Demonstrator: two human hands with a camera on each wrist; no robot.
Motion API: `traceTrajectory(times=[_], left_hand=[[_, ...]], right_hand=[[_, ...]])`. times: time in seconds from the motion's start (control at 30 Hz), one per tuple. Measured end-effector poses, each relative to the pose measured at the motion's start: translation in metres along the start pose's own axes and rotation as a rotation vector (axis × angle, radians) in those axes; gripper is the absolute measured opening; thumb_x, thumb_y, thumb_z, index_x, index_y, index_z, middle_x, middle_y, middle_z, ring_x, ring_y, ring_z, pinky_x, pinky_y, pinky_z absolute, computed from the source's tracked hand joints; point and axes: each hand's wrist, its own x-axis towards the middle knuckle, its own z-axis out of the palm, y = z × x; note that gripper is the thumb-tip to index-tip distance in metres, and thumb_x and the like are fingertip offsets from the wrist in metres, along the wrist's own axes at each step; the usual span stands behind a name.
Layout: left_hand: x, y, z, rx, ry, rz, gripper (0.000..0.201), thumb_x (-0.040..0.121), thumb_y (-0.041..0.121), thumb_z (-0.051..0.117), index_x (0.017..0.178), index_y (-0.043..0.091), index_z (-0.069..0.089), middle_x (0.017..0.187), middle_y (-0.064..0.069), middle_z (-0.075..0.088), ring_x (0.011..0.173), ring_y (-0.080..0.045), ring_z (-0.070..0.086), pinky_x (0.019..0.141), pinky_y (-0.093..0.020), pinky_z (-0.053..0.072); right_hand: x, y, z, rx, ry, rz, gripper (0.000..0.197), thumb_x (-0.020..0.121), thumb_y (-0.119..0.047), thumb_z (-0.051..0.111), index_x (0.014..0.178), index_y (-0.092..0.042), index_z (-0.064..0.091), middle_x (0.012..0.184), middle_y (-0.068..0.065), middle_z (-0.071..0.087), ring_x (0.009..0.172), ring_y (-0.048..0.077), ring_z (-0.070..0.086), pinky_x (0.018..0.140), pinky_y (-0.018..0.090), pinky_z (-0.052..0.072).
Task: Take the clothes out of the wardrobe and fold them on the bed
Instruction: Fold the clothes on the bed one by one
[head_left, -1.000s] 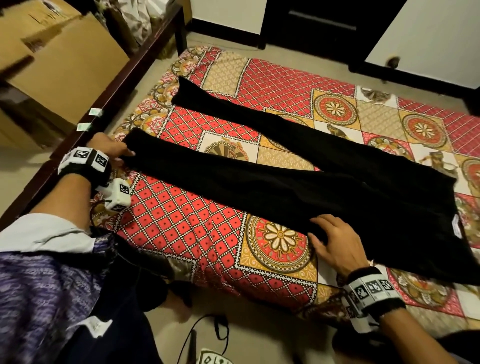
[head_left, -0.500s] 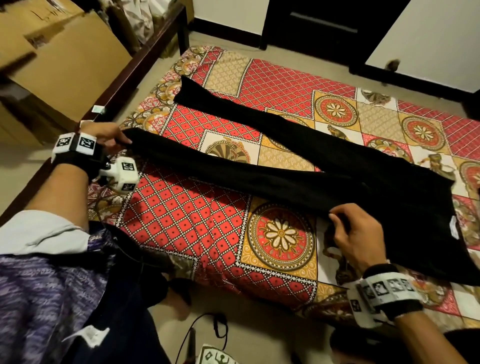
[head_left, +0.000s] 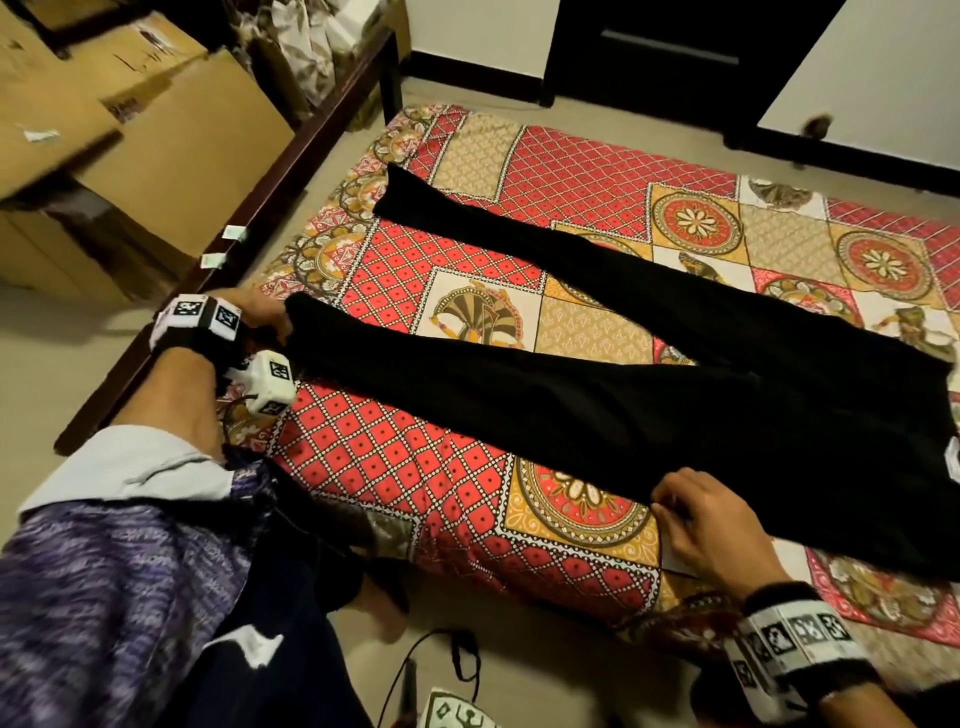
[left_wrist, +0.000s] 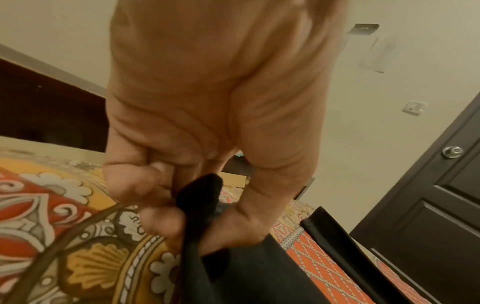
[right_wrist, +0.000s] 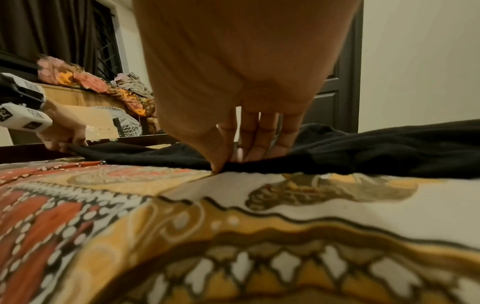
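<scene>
A pair of long black fabric trousers (head_left: 649, 395) lies spread flat on the bed's patterned red, yellow and cream quilted cover (head_left: 415, 467), its two legs splayed apart toward the left end with a wedge of cover showing between them. The near leg runs close to the bed's front edge, with a strip of bare cover left before it. The left hand (head_left: 262, 317) pinches the near leg's hem between thumb and curled fingers at the bed's left edge. The right hand (head_left: 711, 525) pinches the near edge of the trousers further right, thumb under, fingers on top. Brown cardboard boxes (head_left: 156, 135) stand beyond a dark wooden rail (head_left: 291, 171) on the left.
</scene>
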Motion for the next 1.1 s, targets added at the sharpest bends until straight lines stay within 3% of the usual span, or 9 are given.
traceTrajectory(times=[0.13,0.23,0.33,0.4,0.53,0.67,0.9,1.03,1.1], left_hand=[[-0.002,0.000,-0.001,0.065,0.034,0.034,0.068,0.096,0.000,0.054,0.031,0.017,0.060,0.069,-0.011,0.051,0.061,-0.025,0.045,0.055,-0.029,0.037],[-0.003,-0.002,-0.001,0.077,0.108,0.039,0.078,0.092,-0.004,0.057,0.019,0.023,0.050,0.078,-0.017,0.054,0.066,-0.030,0.053,0.055,-0.029,0.041],[0.000,-0.008,0.004,0.133,0.082,-0.021,0.042,0.086,-0.010,0.061,0.048,0.003,0.069,0.098,-0.019,0.059,0.092,-0.029,0.061,0.053,-0.029,0.044],[-0.002,-0.006,0.007,0.094,0.071,0.005,0.018,0.091,-0.009,0.056,0.075,-0.005,0.063,0.089,-0.019,0.058,0.080,-0.030,0.055,0.050,-0.026,0.038],[0.003,0.004,0.003,-0.035,-0.069,0.099,0.025,0.097,0.008,0.053,0.072,0.004,0.051,0.056,-0.010,0.054,0.047,-0.021,0.051,0.046,-0.020,0.039],[0.015,0.003,0.002,-0.123,0.075,0.056,0.033,0.088,0.030,0.072,0.112,0.010,0.061,0.102,-0.012,0.059,0.089,-0.028,0.060,0.078,-0.034,0.049],[0.014,0.018,0.005,-0.243,0.044,0.086,0.037,0.077,0.021,0.084,0.101,0.000,0.065,0.098,-0.012,0.066,0.081,-0.030,0.063,0.070,-0.033,0.050],[0.028,0.011,0.008,-0.416,0.262,0.292,0.034,0.080,0.013,0.084,0.113,0.010,0.074,0.106,-0.003,0.071,0.101,-0.017,0.068,0.069,-0.014,0.050],[0.037,0.002,0.013,-0.356,0.361,0.366,0.030,0.078,0.019,0.087,0.105,0.014,0.077,0.114,-0.003,0.072,0.104,-0.019,0.067,0.080,-0.020,0.051]], right_hand=[[0.001,-0.016,0.004,-0.001,0.014,0.016,0.028,0.085,-0.030,0.080,0.110,-0.027,0.069,0.100,-0.009,0.063,0.092,0.015,0.061,0.077,0.034,0.054],[0.006,-0.037,0.013,0.001,0.059,0.037,0.028,0.084,-0.028,0.080,0.110,-0.025,0.070,0.101,-0.007,0.064,0.093,0.017,0.062,0.077,0.035,0.054],[0.013,-0.050,0.019,0.028,0.092,0.068,0.023,0.085,-0.025,0.079,0.106,-0.024,0.070,0.099,-0.008,0.062,0.092,0.016,0.061,0.076,0.034,0.053],[0.017,-0.056,0.021,0.045,0.106,0.055,0.025,0.084,-0.026,0.079,0.108,-0.024,0.071,0.099,-0.008,0.062,0.092,0.015,0.061,0.075,0.033,0.053],[0.023,-0.067,0.029,0.025,0.100,0.025,0.029,0.086,-0.029,0.078,0.114,-0.025,0.071,0.102,-0.007,0.062,0.094,0.015,0.061,0.076,0.034,0.054],[0.034,-0.074,0.031,0.063,0.090,0.054,0.024,0.088,-0.027,0.075,0.112,-0.026,0.072,0.102,-0.010,0.062,0.096,0.014,0.060,0.076,0.033,0.053],[0.039,-0.078,0.027,0.117,0.078,0.073,0.014,0.090,-0.020,0.073,0.103,-0.027,0.071,0.099,-0.013,0.064,0.094,0.012,0.061,0.079,0.033,0.052],[0.035,-0.078,0.028,0.147,0.100,0.080,0.015,0.089,-0.017,0.075,0.101,-0.026,0.070,0.098,-0.012,0.065,0.092,0.011,0.060,0.079,0.033,0.052],[0.034,-0.079,0.031,0.128,0.096,0.076,0.017,0.087,-0.016,0.077,0.100,-0.026,0.070,0.097,-0.012,0.065,0.091,0.011,0.060,0.078,0.031,0.051]])
